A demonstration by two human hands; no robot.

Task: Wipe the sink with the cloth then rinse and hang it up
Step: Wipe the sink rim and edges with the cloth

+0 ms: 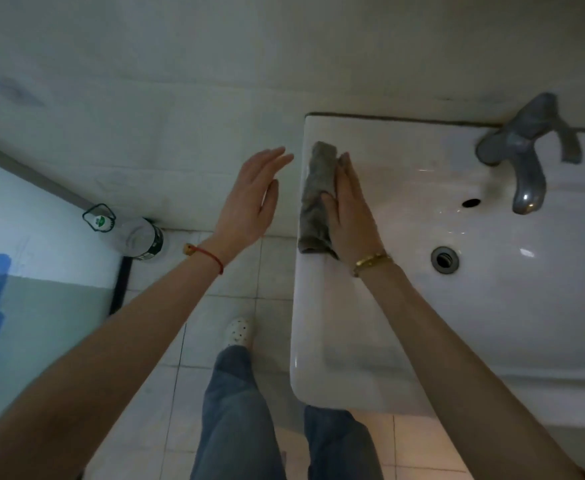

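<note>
While the right hand (350, 216) is laid flat, fingers extended, on the grey cloth (317, 199), the cloth is pressed onto the sink (405, 306) left rim. The left hand (249, 199) is held open, empty, just beside the cloth.

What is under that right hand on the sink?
A grey cloth lies under the right hand, along the sink rim's left edge. The rim beneath them is hidden.

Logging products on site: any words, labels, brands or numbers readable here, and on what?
No text can be read.
Plastic bottle on the floor: green and white label, a green logo near its handle, both too small and blurred.
Sink, tap, cloth: no markings visible.
</note>
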